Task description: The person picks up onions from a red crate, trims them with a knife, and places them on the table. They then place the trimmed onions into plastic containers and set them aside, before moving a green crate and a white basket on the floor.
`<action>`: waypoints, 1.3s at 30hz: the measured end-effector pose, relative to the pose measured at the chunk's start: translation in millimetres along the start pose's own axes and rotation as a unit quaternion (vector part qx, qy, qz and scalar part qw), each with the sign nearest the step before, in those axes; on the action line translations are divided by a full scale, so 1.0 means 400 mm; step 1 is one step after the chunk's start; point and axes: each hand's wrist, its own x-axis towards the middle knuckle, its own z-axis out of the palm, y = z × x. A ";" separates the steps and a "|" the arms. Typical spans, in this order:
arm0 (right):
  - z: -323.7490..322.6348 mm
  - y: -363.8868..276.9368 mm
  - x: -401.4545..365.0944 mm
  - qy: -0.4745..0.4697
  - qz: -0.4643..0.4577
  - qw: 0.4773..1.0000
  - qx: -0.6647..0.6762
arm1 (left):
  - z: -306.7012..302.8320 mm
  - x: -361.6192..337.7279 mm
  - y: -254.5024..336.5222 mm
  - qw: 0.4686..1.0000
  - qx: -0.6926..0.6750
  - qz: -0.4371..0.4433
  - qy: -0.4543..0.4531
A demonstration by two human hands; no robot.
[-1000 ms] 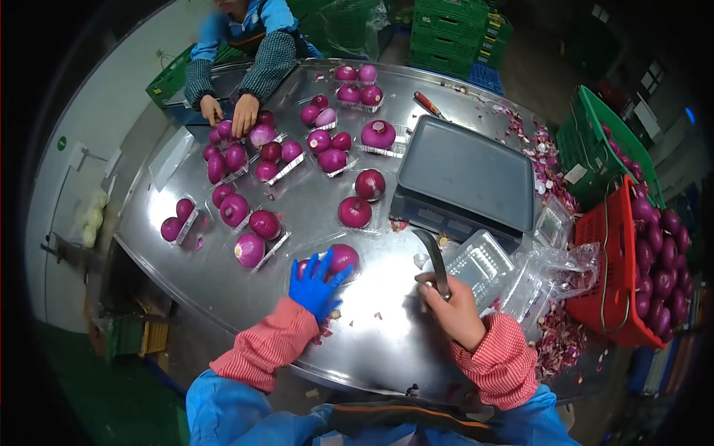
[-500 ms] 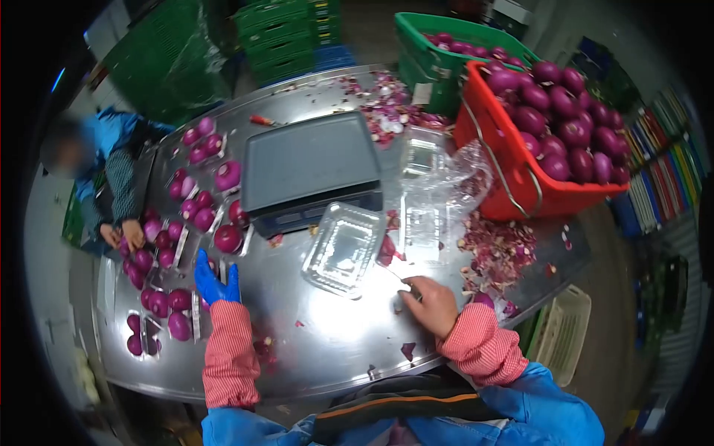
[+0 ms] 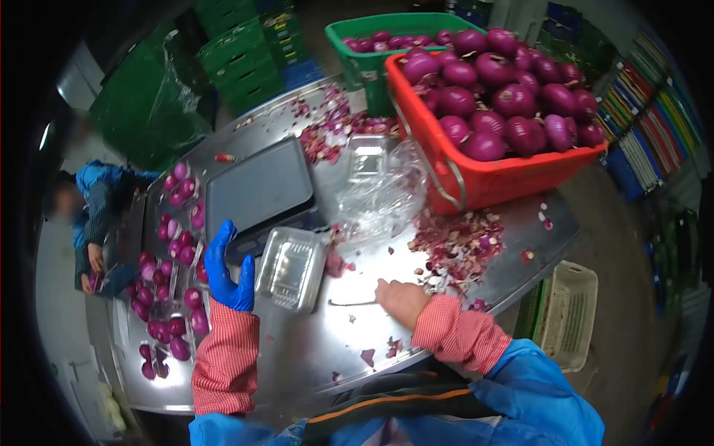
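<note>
My left hand [image 3: 230, 271], in a blue glove, is raised with thumb and fingers apart and nothing between them. Just right of it lies an empty clear plastic tray [image 3: 291, 269], beside the grey scale [image 3: 260, 186]. My bare right hand [image 3: 401, 301] rests low over the metal table, closed around a small knife [image 3: 352, 303] whose thin blade points left. Red onions [image 3: 178, 348] in clear trays stand at the table's left side. A red crate [image 3: 491, 175] heaped with red onions is at the upper right.
Onion skins [image 3: 465, 245] lie on the metal table [image 3: 297, 372] below the red crate, near crumpled clear plastic [image 3: 383, 197]. A green crate [image 3: 372, 70] stands behind. Another person [image 3: 97, 201] is at the far left. A pale basket [image 3: 571, 316] sits below the right edge.
The view has turned toward the right. My left hand has come up closer to the scale and the empty tray. The other person's hands have moved away from the onions.
</note>
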 end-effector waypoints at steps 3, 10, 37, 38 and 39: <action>-0.004 -0.017 -0.049 -0.070 -0.031 0.996 0.047 | 0.064 0.090 0.124 0.997 -0.046 0.030 -0.056; -0.147 0.030 -0.142 -0.013 0.075 0.983 0.170 | 0.404 0.342 0.407 0.924 -0.248 0.121 -0.266; -0.528 0.279 -0.276 0.287 0.150 0.946 0.030 | 0.506 0.172 0.630 0.772 -0.480 -0.182 -0.375; -0.526 0.271 -0.262 0.280 0.123 0.952 -0.006 | 0.492 0.150 0.623 0.795 -0.450 -0.170 -0.369; -0.517 0.266 -0.251 0.272 0.109 0.956 -0.021 | 0.478 0.130 0.618 0.817 -0.419 -0.156 -0.364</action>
